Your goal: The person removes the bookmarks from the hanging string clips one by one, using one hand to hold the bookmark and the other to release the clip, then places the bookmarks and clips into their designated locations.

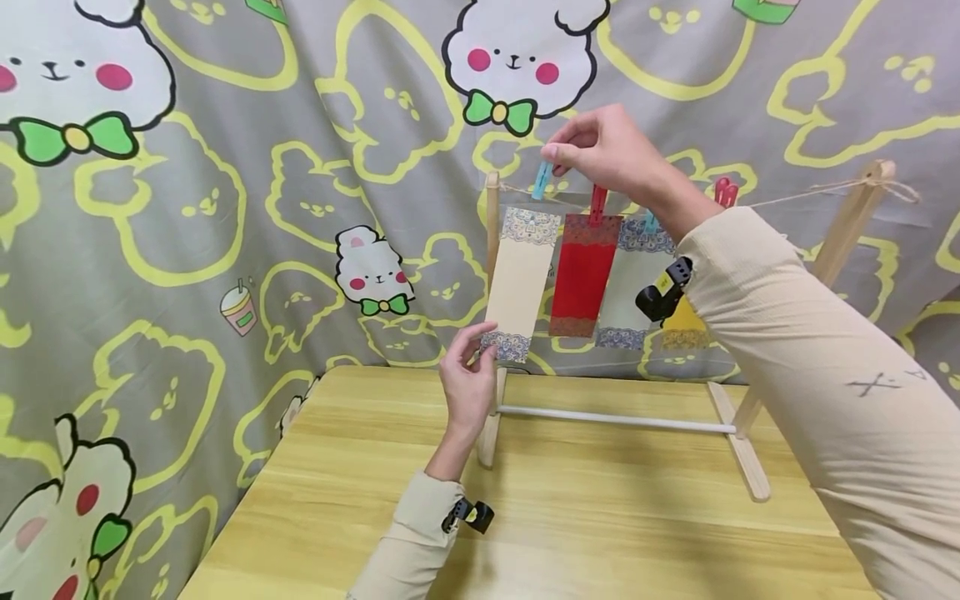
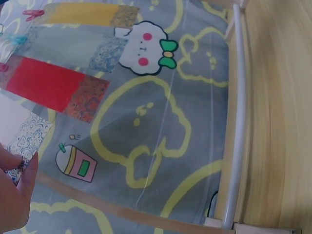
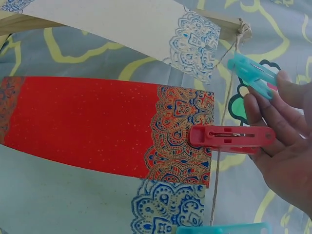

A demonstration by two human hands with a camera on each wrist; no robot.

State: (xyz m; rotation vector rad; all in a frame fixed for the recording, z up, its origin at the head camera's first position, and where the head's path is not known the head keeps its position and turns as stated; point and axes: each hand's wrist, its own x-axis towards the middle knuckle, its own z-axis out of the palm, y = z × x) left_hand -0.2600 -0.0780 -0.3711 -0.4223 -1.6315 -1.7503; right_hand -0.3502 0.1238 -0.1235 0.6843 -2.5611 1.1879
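A cream paper strip with blue lace-patterned ends (image 1: 517, 283) hangs at the left of the rack. My left hand (image 1: 468, 383) pinches its lower end between thumb and finger, as the left wrist view also shows. Up at the twine (image 3: 225, 105), my right hand (image 1: 611, 154) pinches a light-blue clothespin (image 3: 253, 73) by its handles. The clothespin's tip is right at the twine, near the strip's upper end. Beside it a red strip (image 3: 92, 124) hangs from a red clothespin (image 3: 231, 136). Further right are a pale strip (image 1: 626, 275) and a yellow strip (image 1: 682, 329), partly hidden by my right arm.
The wooden rack has a left post (image 1: 492, 208), a right post (image 1: 855, 217) and a white crossbar (image 1: 615, 418). It stands on a wood-grain table (image 1: 600, 525). Behind it hangs a grey patterned curtain (image 1: 300, 200). Another red clothespin (image 1: 725, 192) sits on the twine.
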